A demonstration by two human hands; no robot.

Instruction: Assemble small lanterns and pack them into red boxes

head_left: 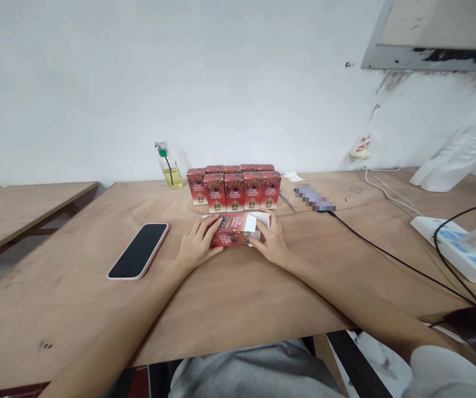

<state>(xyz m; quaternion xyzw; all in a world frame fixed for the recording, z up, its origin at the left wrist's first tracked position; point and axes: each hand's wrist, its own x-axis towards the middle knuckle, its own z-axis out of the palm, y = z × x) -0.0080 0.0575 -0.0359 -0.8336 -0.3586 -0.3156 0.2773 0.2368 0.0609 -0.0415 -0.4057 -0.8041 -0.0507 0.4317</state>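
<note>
A red printed carton (230, 239) lies on its side on the wooden table (221, 309), its white flaps (251, 223) standing open at the right end. My left hand (198, 239) grips the carton's left end, fingers over the top and thumb along the near side. At the open end, my right hand (272, 239) has its fingers and thumb around the flaps. Just behind the carton, several matching red boxes (234, 192) stand upright in two rows. What is inside the carton cannot be seen.
A pink-edged phone (139, 251) lies on the left. Near the wall stands a pump bottle (170, 171) of yellow liquid. To the right are a metal pen-like tool (287, 201), a second phone (314, 199) on a black cable (381, 252), and a power strip (461, 249).
</note>
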